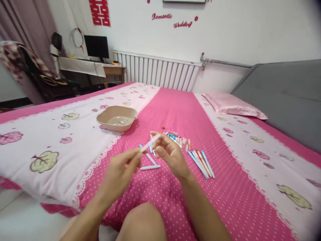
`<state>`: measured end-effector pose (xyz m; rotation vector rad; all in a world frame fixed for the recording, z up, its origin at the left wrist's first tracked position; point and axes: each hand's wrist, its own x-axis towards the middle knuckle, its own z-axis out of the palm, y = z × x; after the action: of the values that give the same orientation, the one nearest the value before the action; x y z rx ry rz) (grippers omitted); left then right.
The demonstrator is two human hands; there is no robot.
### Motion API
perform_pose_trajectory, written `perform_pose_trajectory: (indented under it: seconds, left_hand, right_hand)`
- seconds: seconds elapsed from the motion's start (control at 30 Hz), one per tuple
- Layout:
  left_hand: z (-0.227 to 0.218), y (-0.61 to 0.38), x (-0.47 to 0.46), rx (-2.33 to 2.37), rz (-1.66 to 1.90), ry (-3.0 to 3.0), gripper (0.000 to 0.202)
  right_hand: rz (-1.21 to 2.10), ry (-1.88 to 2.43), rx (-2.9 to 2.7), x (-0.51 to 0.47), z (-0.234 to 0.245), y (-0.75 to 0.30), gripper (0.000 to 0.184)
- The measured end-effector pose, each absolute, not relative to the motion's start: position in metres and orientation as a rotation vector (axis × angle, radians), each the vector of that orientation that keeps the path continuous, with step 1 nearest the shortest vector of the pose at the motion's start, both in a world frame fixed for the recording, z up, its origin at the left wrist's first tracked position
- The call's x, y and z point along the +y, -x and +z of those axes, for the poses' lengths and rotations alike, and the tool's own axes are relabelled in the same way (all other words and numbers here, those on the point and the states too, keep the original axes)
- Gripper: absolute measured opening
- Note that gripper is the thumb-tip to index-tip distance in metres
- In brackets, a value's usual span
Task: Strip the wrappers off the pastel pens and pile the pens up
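Note:
Both my hands hover over a pink polka-dot bedspread. My left hand pinches the lower end of a thin white pen. My right hand is closed around the pen's upper end, fingers curled over it. Loose pale-blue pens lie on the spread just beyond my hands. A row of blue and orange pens lies to the right of my right wrist. Small pen parts and caps are scattered behind my right hand.
A beige plastic basin sits on the bed to the far left. A pink pillow lies at the right by a grey headboard. A radiator and a desk with a monitor stand at the far wall. My knee is at the bed's near edge.

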<state>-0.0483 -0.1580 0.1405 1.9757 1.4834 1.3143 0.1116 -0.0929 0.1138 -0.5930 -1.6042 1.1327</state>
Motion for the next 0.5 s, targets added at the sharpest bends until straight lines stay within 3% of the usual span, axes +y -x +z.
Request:
perform_pose_trajectory:
  seconds: [0.17,0.37,0.5]
  left_hand:
    - [0.132,0.014,-0.147,1.301,1.186,-2.099,0.024]
    - [0.144,0.004,-0.143,1.228,1.254,-2.153,0.029]
    - [0.126,0.029,-0.126,1.362,1.266,-2.464,0.026]
  right_hand:
    - [1.045,0.608,-1.541,-0.109,0.133,-0.135,0.016]
    - [1.007,0.544,-1.632,-0.118,0.138,-0.132,0.019]
    - [0.887,0.561,-1.474,-0.134,0.153,-0.137,0.023]
